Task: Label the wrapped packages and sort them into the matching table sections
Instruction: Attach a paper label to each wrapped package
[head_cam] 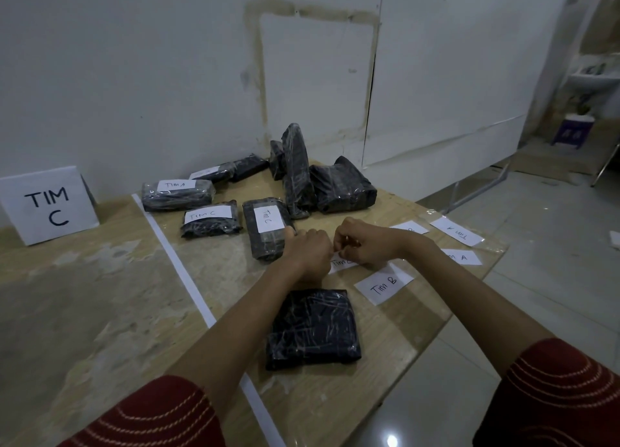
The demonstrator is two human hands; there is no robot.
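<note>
At the far left a standing sign point(50, 205) reads TIM C, and a white tape strip point(188, 279) divides the table point(84, 295). Right of the strip lie labelled packages point(211, 223), some marked Tim C and one Tim A, so a hurried sort could send one to the wrong section. In the middle, the left hand point(310, 250) and right hand point(364, 245) are both curled tight, pinching one paper slip point(342, 264) between them; it seems to read Tim C, though the fingers hide part of it. The slip might tear, fold onto itself or stick crooked if pulled unevenly. Just near of the hands lies the unlabelled package point(313, 329), whose crinkled wrap may hold a label poorly. To the right, loose labels, Tim B point(384, 287) and Tim A point(463, 257), lie close enough for a forearm to sweep them off.
</note>
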